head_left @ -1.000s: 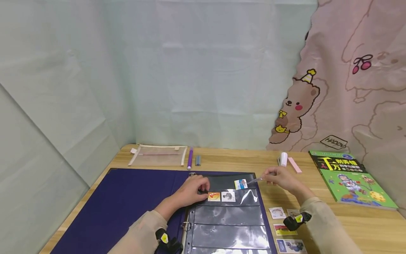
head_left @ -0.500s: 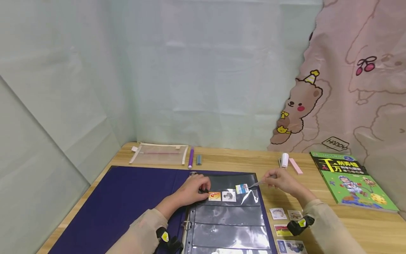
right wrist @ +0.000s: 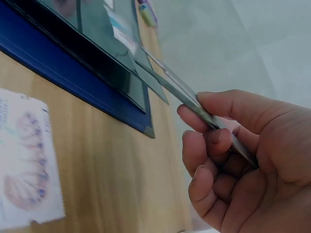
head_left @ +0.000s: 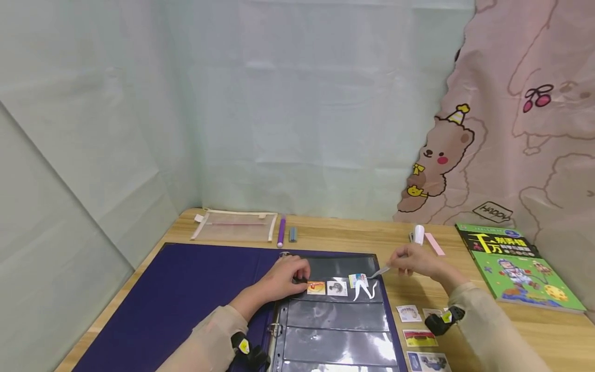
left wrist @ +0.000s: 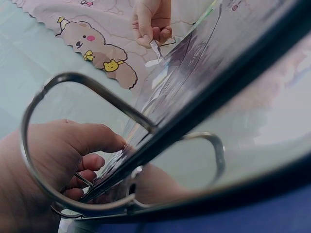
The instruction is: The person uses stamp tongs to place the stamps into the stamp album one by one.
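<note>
My right hand (head_left: 413, 260) pinches metal tweezers (right wrist: 181, 95) between thumb and fingers. Their tips meet the right edge of a small blue, yellow and white stamp (head_left: 357, 279) at the top pocket strip of the black stamp album page (head_left: 334, 315). Glare crosses the stamp's lower part. To its left, an orange stamp (head_left: 316, 288) and a grey animal stamp (head_left: 337, 288) sit in a row in the same strip. Beside the binder rings, my left hand (head_left: 284, 276) pinches the page's left part near the orange stamp, thumb (left wrist: 109, 138) against the sheet.
The album's navy cover (head_left: 186, 305) spreads left. Right of the page lie several loose stamps (head_left: 420, 338), partly under my right wrist. Behind are a mesh pouch (head_left: 234, 226), purple pen (head_left: 281, 231), grey block (head_left: 293, 234), white stapler-like item (head_left: 419, 235), pink strip (head_left: 435, 244) and green book (head_left: 525, 274).
The tweezers and the blue stamp have moved down and slightly right, from above the strip to the row of the other stamps. My left hand has stayed in place.
</note>
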Demonstrator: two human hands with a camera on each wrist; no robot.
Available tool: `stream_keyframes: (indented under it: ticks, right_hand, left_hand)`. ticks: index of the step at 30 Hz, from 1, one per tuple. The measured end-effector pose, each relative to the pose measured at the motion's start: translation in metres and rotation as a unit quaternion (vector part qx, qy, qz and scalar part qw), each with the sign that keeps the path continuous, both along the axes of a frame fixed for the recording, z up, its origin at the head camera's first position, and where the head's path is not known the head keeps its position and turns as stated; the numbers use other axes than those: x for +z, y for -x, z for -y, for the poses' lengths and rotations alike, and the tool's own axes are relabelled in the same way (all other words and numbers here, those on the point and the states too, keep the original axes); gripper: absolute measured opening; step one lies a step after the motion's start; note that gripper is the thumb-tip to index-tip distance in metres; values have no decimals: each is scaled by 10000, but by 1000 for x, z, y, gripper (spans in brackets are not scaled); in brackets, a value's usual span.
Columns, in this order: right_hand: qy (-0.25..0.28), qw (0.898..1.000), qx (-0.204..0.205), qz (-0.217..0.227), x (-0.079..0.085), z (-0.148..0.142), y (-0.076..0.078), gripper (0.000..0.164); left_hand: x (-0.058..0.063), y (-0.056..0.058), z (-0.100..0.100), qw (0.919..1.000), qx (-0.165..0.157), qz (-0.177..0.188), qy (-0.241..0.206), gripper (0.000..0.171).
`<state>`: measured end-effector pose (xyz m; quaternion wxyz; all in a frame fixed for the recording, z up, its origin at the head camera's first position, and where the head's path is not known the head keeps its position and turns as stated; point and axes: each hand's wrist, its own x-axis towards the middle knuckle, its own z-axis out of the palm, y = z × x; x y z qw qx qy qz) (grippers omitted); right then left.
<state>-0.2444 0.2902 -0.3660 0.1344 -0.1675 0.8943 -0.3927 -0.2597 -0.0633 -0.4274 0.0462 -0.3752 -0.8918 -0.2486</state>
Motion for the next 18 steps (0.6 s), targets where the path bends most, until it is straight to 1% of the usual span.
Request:
stream_keyframes:
  ticks: [4,8,13,18]
  right_hand:
    - [-105,9999,-55,-75,5,-4,1,26]
    - [-84,9998,-140,-61,8,-5,3,27]
    - [24,9999,-168,-36,7,-3,5,28]
    - [57,9999,-132,91,4,1,8,28]
  left_hand:
    - [2,-1,-1,10000,-18,40,15,18]
    - [3,-2,-1,10000,-18,53,25,18]
    - [3,-1,-1,10000,-11,51,7,18]
    - [2,-1,-1,10000,-14,28,23,18]
